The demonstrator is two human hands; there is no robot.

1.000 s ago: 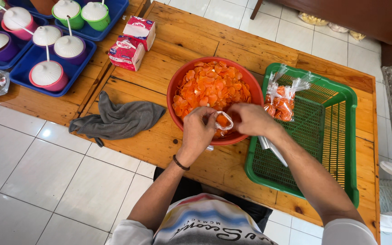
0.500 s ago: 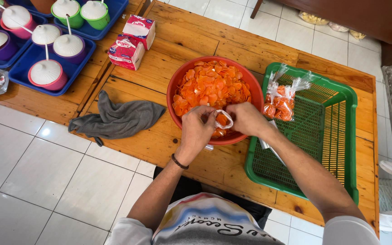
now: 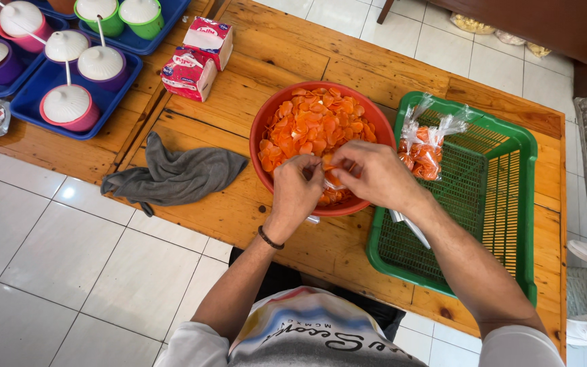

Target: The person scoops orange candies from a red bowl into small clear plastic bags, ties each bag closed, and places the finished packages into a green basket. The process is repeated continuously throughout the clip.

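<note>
A red bowl [image 3: 264, 128] full of orange chips [image 3: 317, 121] stands on the wooden table [image 3: 266, 61]. Over its near rim, my left hand [image 3: 295, 191] and my right hand [image 3: 370, 173] meet, both pinching a small clear plastic bag [image 3: 333, 181] with chips inside. The bag is mostly hidden by my fingers. A dark band circles my left wrist. Right of the bowl, a green plastic basket [image 3: 511, 204] holds two filled, tied bags of chips [image 3: 427, 148] at its far left corner.
A grey cloth [image 3: 174, 175] lies on the table left of the bowl. Two small cartons [image 3: 198, 58] sit behind it. Blue trays [image 3: 32, 95] at the far left hold several lidded cups. White tiled floor lies in front of the table.
My hands have drawn closer together over the bowl's near rim, and the small bag now is more covered by my fingers.
</note>
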